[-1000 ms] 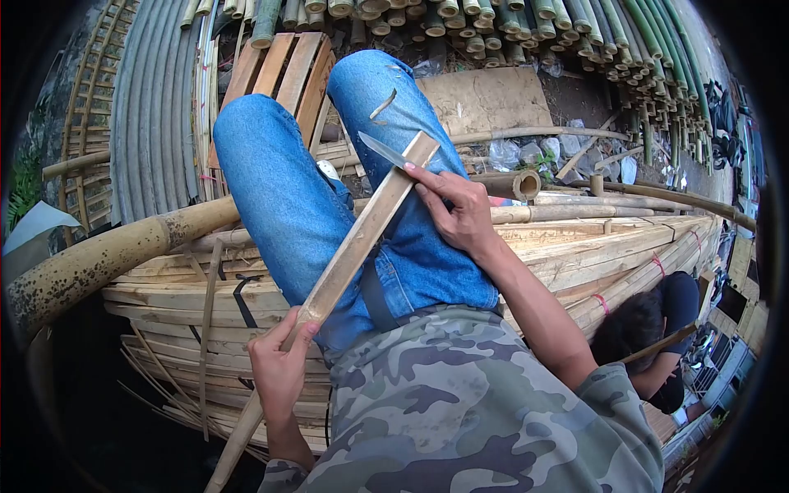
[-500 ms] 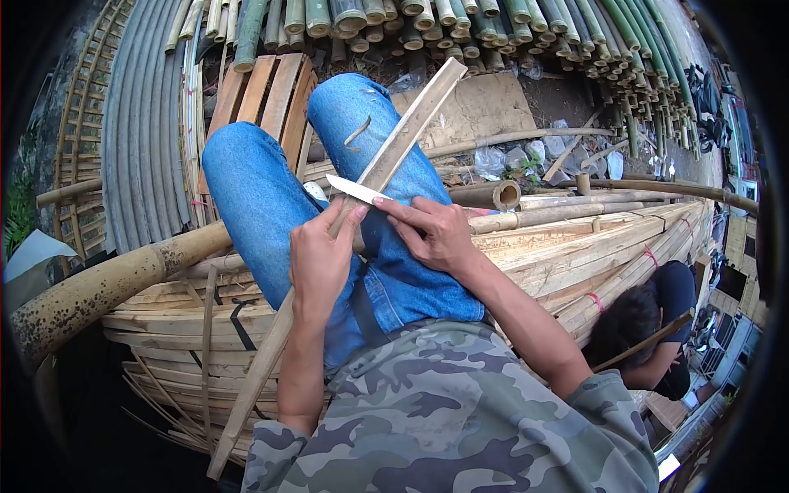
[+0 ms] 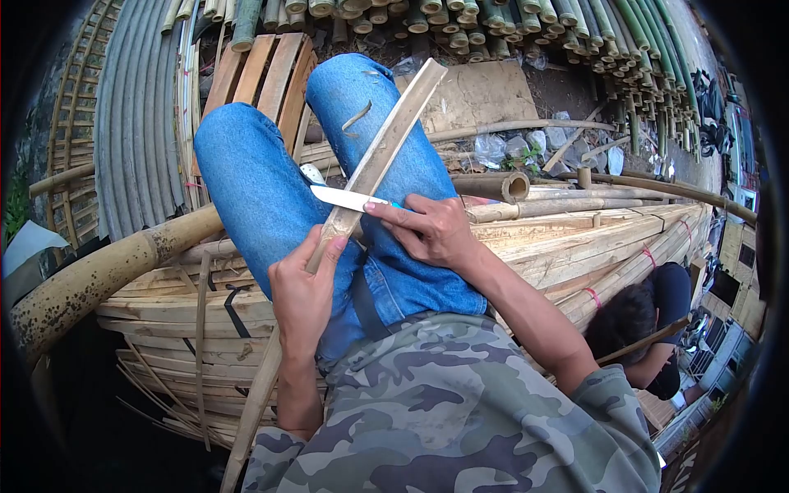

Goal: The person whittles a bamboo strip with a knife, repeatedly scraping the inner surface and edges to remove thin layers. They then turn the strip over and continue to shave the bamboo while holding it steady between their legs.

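A long split bamboo strip [image 3: 386,146] lies slantwise across my jeans, its far end out past my knees and its near end beside my hip. My left hand [image 3: 302,283] is closed round the strip, thumb on its upper face. In my right hand [image 3: 429,234] is a knife [image 3: 349,198], index finger stretched along the back of the blade. The pale blade crosses the strip just beyond my left hand and touches its face. My right fingers cover most of the knife's handle. A thin curled shaving [image 3: 357,116] rests on my right thigh.
Bundled bamboo slats [image 3: 575,246] lie beneath me and to both sides. A thick bamboo pole [image 3: 107,283] sticks out at left. Ahead are a wooden crate [image 3: 267,78], corrugated sheeting [image 3: 140,123] and stacked bamboo poles [image 3: 526,20]. Another person [image 3: 641,329] bends over at right.
The bamboo strip and my left hand have shifted toward my body and a little left. The knife has moved slightly left and down, still across the strip. The view has tilted a little.
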Available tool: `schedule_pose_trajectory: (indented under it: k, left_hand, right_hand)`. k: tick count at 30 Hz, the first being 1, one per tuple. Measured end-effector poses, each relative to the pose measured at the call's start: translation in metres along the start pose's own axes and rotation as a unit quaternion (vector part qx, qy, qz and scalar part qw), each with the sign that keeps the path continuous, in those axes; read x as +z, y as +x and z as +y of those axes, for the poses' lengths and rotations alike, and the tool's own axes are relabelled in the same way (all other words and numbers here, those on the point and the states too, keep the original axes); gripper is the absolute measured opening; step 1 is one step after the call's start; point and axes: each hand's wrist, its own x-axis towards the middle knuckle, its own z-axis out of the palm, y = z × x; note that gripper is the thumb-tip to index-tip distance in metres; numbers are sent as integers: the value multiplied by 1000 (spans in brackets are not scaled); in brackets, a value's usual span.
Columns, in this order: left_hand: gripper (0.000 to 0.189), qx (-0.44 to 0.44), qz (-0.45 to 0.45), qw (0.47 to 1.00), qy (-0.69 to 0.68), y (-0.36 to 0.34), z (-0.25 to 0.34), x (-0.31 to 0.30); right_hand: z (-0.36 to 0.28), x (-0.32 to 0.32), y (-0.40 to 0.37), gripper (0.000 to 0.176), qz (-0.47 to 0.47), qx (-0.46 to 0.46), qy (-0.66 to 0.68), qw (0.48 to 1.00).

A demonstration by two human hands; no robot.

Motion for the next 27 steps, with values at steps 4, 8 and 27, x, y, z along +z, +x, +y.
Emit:
schedule_pose_trajectory:
  k: [4, 8, 27]
  left_hand:
    - [37, -21, 0, 1000, -17, -26, -10, -19]
    - [36, -57, 25, 998, 5, -69, -34, -46]
    - [40, -59, 17, 998, 20, -41, -20, -47]
  right_hand:
    - [3, 0, 4, 46, 33, 22, 26, 999]
    - [5, -5, 6, 45, 45, 63, 26, 997]
    - [-5, -4, 4, 41, 67, 65, 26, 995]
